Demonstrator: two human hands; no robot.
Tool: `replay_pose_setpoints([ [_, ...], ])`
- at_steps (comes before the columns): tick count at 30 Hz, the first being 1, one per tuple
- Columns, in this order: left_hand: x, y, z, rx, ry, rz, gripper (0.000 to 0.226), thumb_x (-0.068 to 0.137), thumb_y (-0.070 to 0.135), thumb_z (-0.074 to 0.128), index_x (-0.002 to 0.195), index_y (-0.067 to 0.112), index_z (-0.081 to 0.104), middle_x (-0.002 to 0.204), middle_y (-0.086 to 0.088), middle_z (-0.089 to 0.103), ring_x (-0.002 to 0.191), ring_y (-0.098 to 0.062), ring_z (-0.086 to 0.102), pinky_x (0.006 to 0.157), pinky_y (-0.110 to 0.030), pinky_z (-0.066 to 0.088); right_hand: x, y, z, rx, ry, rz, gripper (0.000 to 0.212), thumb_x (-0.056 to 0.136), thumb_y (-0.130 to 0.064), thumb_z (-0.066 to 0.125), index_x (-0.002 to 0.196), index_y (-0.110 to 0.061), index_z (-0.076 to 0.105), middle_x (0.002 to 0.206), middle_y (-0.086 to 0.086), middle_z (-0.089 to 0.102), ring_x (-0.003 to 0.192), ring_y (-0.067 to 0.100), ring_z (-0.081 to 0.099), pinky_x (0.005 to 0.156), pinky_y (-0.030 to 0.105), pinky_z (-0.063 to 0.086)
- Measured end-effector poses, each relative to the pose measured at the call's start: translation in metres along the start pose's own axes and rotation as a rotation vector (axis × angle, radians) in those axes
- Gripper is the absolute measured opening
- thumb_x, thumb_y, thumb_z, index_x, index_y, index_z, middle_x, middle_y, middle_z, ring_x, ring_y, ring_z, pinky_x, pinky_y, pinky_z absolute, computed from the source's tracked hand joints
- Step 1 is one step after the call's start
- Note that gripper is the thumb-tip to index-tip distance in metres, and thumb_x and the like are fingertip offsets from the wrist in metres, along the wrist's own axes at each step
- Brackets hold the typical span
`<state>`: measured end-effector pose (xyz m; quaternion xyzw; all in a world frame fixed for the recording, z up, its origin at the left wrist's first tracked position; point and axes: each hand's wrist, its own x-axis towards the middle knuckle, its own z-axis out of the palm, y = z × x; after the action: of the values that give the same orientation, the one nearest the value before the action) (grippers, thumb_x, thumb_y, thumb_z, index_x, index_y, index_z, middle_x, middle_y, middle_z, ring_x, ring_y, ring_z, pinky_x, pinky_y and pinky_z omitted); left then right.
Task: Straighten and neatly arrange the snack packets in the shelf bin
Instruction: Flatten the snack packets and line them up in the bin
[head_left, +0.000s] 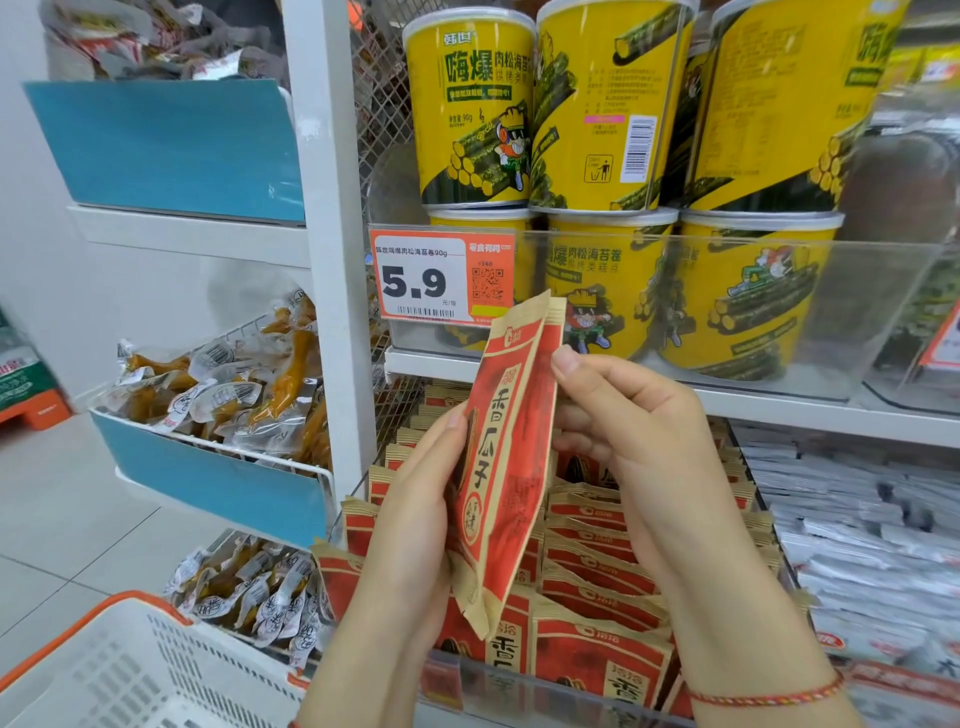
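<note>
I hold a thin stack of red-and-tan snack packets (506, 457) upright above the shelf bin (524, 691). My left hand (415, 525) grips their left edge and back. My right hand (623, 431) pinches the right edge, thumb near the top corner. Below, the clear-fronted bin holds several rows of the same red packets (597, 582), standing on edge and leaning unevenly.
Yellow seaweed-roll cans (613, 114) fill the shelf above, behind a clear guard with a 5.9 price tag (441, 278). Blue-fronted wire bins of vacuum-packed snacks (223, 395) hang at left. A white and orange basket (130, 670) sits at lower left. Silver packets (857, 525) lie to the right.
</note>
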<state>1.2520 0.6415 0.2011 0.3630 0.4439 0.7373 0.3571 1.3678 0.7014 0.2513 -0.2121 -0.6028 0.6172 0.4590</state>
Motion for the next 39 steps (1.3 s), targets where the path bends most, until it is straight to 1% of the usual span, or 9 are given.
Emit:
replay_pose_setpoints([
  [5,-0.006,0.007,0.001,0.075,-0.065,-0.023,0.038,0.092,0.036,0.044,0.12,0.024,0.067,0.115,-0.002,0.072,0.107,-0.013,0.068,0.079,-0.019,0.054,-0.001,0.0,0.0,0.006,0.014,-0.005,0.031,0.077,-0.036,0.062,0.082,-0.008,0.074,0.069,0.002,0.071,0.06,0.008,0.065,0.06,0.02,0.052],
  [10,-0.013,0.008,0.001,0.028,-0.051,-0.087,0.039,0.087,0.036,0.048,0.115,0.022,0.071,0.114,-0.008,0.072,0.095,-0.014,0.067,0.082,-0.03,0.052,-0.002,0.001,-0.001,0.005,0.003,-0.018,0.03,0.073,-0.036,0.064,0.078,-0.008,0.074,0.068,0.004,0.072,0.058,0.01,0.064,0.059,0.019,0.052],
  [13,-0.013,0.008,0.002,-0.015,-0.042,-0.095,0.04,0.09,0.032,0.046,0.12,0.018,0.069,0.117,-0.012,0.07,0.094,-0.016,0.066,0.075,-0.027,0.053,-0.002,0.003,-0.003,-0.023,-0.013,-0.007,0.033,0.073,-0.039,0.064,0.079,-0.009,0.075,0.074,0.009,0.073,0.062,0.013,0.065,0.061,0.022,0.053],
  [18,-0.01,0.012,-0.004,-0.226,0.032,-0.006,0.034,0.1,0.025,0.039,0.113,0.012,0.067,0.093,-0.006,0.07,0.078,-0.013,0.066,0.07,-0.028,0.054,-0.004,0.003,-0.011,-0.116,-0.164,0.059,0.038,0.07,-0.042,0.064,0.089,-0.012,0.074,0.083,0.004,0.075,0.068,0.012,0.068,0.063,0.022,0.054],
  [22,-0.007,0.015,-0.011,-0.437,0.144,0.08,0.027,0.104,0.02,0.033,0.106,0.016,0.06,0.076,0.003,0.063,0.069,-0.008,0.061,0.062,-0.023,0.055,-0.005,0.003,-0.018,-0.231,-0.293,0.096,0.031,0.068,-0.04,0.066,0.084,-0.014,0.075,0.083,0.002,0.075,0.07,0.012,0.07,0.065,0.021,0.055],
  [25,-0.003,0.014,-0.015,-0.529,0.202,0.096,0.029,0.104,0.018,0.032,0.11,0.017,0.061,0.081,0.002,0.067,0.074,-0.008,0.065,0.068,-0.026,0.058,-0.005,0.004,-0.02,-0.292,-0.383,0.116,0.027,0.067,-0.039,0.069,0.081,-0.017,0.077,0.079,0.003,0.074,0.071,0.011,0.069,0.066,0.021,0.055],
  [29,0.001,0.012,-0.016,-0.584,0.274,0.066,0.029,0.105,0.018,0.033,0.115,0.017,0.06,0.093,-0.001,0.067,0.087,-0.012,0.064,0.09,-0.036,0.052,-0.005,0.008,-0.019,-0.334,-0.443,0.126,0.021,0.065,-0.039,0.07,0.078,-0.024,0.077,0.075,-0.004,0.073,0.073,0.011,0.07,0.067,0.02,0.055],
  [34,0.002,0.011,-0.017,-0.625,0.288,0.047,0.028,0.104,0.017,0.034,0.111,0.017,0.061,0.091,-0.001,0.066,0.087,-0.013,0.063,0.087,-0.034,0.05,-0.003,0.011,-0.017,-0.325,-0.431,0.133,0.013,0.071,-0.035,0.067,0.074,-0.024,0.074,0.077,-0.007,0.073,0.074,0.014,0.071,0.068,0.021,0.056],
  [39,0.001,0.01,-0.018,-0.67,0.296,0.018,0.027,0.103,0.018,0.037,0.111,0.016,0.062,0.095,-0.003,0.066,0.098,-0.018,0.061,0.105,-0.044,0.042,-0.005,0.01,-0.016,-0.299,-0.437,0.141,0.014,0.082,-0.026,0.063,0.071,-0.025,0.073,0.074,-0.006,0.072,0.074,0.016,0.072,0.066,0.019,0.053],
])
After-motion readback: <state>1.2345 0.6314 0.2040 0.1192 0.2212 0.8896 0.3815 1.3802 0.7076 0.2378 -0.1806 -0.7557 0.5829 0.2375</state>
